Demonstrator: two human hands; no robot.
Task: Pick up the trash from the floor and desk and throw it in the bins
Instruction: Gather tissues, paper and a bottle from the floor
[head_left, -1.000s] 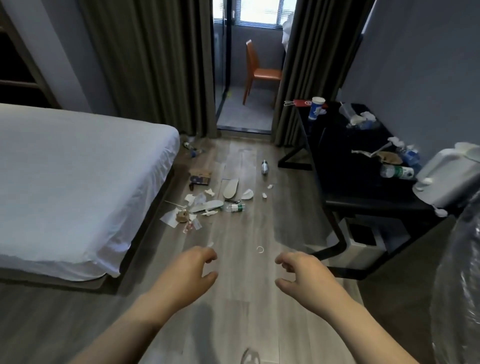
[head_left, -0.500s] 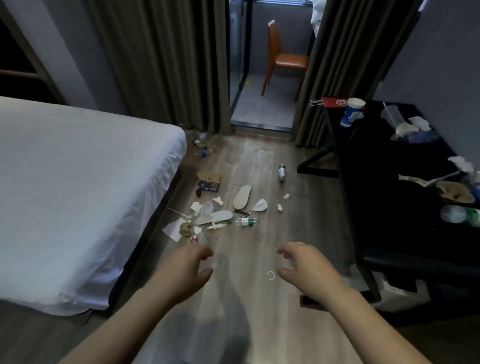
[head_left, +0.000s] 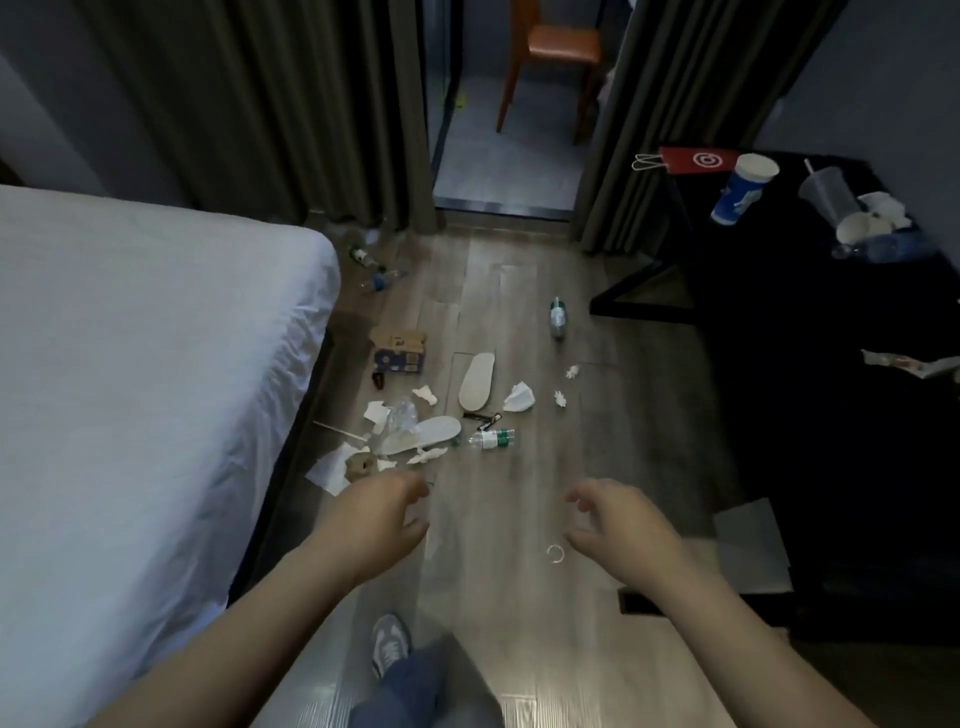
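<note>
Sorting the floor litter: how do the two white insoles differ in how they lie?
The far insole points toward the doorway, while the near insole lies crosswise. The far insole sits on bare floor. The near insole lies among tissue scraps, with crumpled clear plastic over its left end. Both are white and lie flat.

1. I see my left hand (head_left: 374, 525) and right hand (head_left: 618, 530) out over the floor (head_left: 519, 623), fingers loosely curled, holding nothing.
2. Beside the bed (head_left: 130, 389): plastic bottle (head_left: 491, 439), cardboard box (head_left: 400, 351), crumpled tissue (head_left: 518, 397).
3. Tabletop (head_left: 831, 322) at right carries a blue cup (head_left: 743, 189).
</note>
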